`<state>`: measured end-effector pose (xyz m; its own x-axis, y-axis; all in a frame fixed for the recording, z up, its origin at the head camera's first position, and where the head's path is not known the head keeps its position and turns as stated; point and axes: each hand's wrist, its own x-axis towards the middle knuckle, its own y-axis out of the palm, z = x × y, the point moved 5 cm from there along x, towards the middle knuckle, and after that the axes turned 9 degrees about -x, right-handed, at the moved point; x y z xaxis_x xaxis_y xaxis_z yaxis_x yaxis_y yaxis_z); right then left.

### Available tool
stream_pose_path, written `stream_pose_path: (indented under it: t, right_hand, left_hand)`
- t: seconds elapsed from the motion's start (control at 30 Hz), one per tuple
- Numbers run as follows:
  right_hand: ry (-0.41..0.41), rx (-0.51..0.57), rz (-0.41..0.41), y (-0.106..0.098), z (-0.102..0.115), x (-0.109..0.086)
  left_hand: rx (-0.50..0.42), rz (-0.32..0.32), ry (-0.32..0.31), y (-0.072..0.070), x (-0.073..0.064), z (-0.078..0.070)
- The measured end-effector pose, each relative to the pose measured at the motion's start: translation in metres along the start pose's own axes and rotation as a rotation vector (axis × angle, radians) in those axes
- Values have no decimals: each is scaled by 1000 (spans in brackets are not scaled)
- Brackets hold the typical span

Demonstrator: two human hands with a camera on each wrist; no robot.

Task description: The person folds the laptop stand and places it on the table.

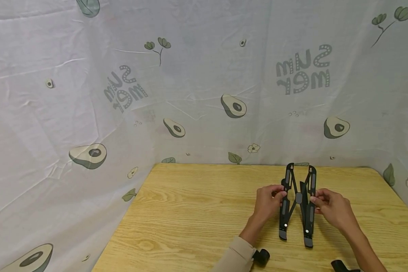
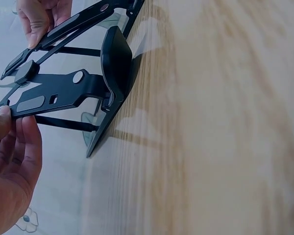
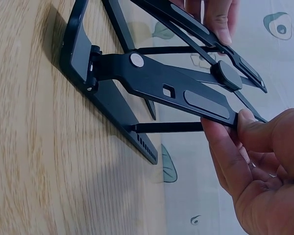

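A black folding laptop stand with grey pads and crossed bars stands on the table, its two long arms partly spread. My left hand pinches the left arm near its middle, thumb on top. On the other side my right hand pinches the right arm between thumb and fingers. In the left wrist view the laptop stand shows its front lip and base bars low over the wood. The right wrist view shows a slotted base bar of the laptop stand and a thin strut behind the right hand's fingers.
The wood-grain table stretches far to the left of the stand. A pale curtain printed with avocados and leaves hangs behind and beside it. Black wrist mounts sit at both forearms.
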<state>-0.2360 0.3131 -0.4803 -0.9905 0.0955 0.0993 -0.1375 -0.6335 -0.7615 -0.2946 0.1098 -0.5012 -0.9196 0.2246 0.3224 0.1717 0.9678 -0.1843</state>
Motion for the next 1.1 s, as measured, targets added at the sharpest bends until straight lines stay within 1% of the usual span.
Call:
stream_pose_path:
  t: [0.27, 0.5, 0.6, 0.67, 0.83, 0.97, 1.1]
  right_hand:
    - [-2, 0, -1, 1, 2, 0]
    - [0, 4, -1, 2, 3, 1]
    - [-1, 14, -3, 4, 6, 1]
    - [-4, 22, -1, 7, 8, 2]
    - [-9, 11, -1, 11, 13, 2]
    - [-8, 8, -10, 12, 14, 2]
    - [-12, 17, -12, 13, 15, 2]
  left_hand:
    - [12, 4, 27, 2, 0, -2]
    - [14, 4, 29, 5, 0, -4]
    - [16, -1, 29, 8, 0, -5]
    - [6, 6, 18, 13, -1, -5]
    - [-18, 22, -32, 23, -3, -7]
    - [-27, 11, -53, 25, -3, -7]
    - [-35, 14, -64, 25, -3, -7]
